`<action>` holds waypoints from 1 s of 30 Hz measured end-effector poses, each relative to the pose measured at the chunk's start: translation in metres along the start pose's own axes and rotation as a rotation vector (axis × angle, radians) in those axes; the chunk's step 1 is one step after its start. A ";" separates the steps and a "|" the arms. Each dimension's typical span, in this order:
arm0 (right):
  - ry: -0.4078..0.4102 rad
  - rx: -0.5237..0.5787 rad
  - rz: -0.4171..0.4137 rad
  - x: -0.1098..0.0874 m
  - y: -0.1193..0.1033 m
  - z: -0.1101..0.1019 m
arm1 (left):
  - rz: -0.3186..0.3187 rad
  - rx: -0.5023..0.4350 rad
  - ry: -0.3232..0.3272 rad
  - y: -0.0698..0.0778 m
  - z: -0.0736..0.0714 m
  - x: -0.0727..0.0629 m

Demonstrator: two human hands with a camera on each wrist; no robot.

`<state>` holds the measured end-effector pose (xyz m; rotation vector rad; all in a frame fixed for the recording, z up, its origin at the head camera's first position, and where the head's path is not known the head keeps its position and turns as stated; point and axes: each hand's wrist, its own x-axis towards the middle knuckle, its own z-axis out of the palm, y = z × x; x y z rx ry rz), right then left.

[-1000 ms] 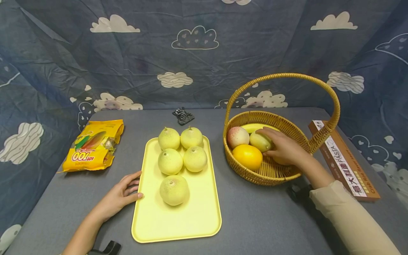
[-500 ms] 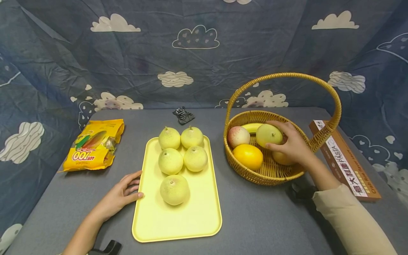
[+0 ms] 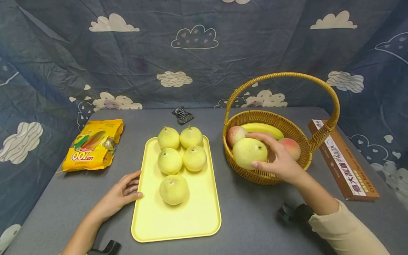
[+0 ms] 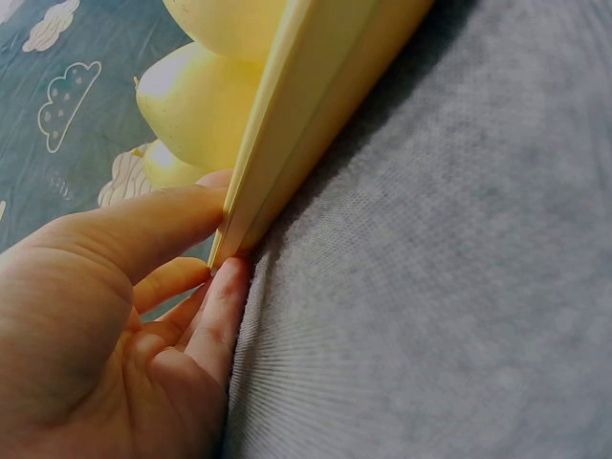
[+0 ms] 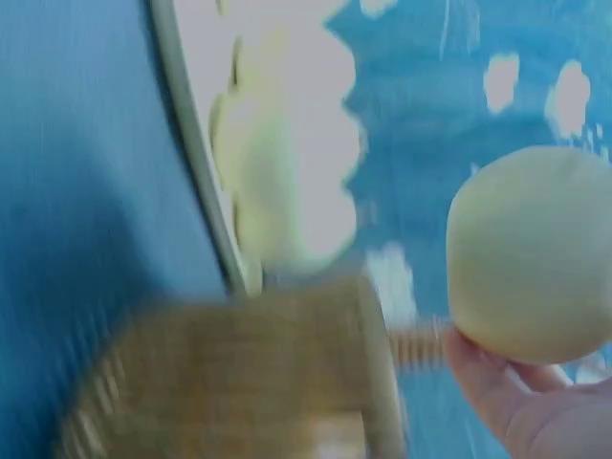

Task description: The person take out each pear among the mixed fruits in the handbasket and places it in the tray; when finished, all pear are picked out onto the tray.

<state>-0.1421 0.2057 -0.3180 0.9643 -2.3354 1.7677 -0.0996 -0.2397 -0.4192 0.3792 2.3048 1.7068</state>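
In the head view my right hand (image 3: 280, 159) grips a round pale green fruit (image 3: 249, 153) between thumb and fingers, over the near left part of the wicker basket (image 3: 271, 180). A whitish-pink peach (image 3: 236, 133), a banana (image 3: 262, 129) and a reddish peach (image 3: 290, 148) lie in the basket. The held fruit hides almost all of the yellow fruit. My left hand (image 3: 118, 194) touches the left edge of a yellow tray (image 3: 191, 219). Its thumb and fingertips rest against the rim (image 4: 251, 182), apart from each other. Several similar green fruits (image 3: 173, 190) sit on the tray.
The basket's tall handle (image 3: 288, 75) arches above the right forearm. A brown pasta box (image 3: 344, 163) lies right of the basket. A yellow snack bag (image 3: 92, 145) lies at the left. A small black textured object (image 3: 183, 115) lies behind the tray, near the cloud-patterned backdrop (image 3: 204, 60).
My right hand has lifted the pale green fruit from among the others and moved it left and nearer, uncovering the banana and reddish peach. The left hand and tray stay put.
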 end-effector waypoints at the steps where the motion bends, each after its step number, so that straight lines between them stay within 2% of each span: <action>1: -0.030 0.027 0.006 -0.001 -0.001 0.007 | 0.001 0.000 0.000 0.000 0.000 0.000; 7: -0.171 0.071 0.106 -0.009 0.008 0.055 | 0.007 0.003 0.000 -0.001 0.000 0.000; 10: -0.197 0.033 0.136 -0.011 0.016 0.076 | 0.010 0.006 0.001 -0.001 -0.001 0.000; 14: -0.194 -0.039 0.188 -0.010 0.022 0.095 | 0.005 0.006 0.001 -0.001 0.000 0.000; 21: -0.192 -0.105 0.295 -0.006 0.026 0.113 | -0.005 0.001 0.000 0.000 0.001 -0.001; 30: -0.172 -0.319 0.248 -0.003 0.023 0.124 | -0.008 0.008 0.004 0.000 0.001 -0.001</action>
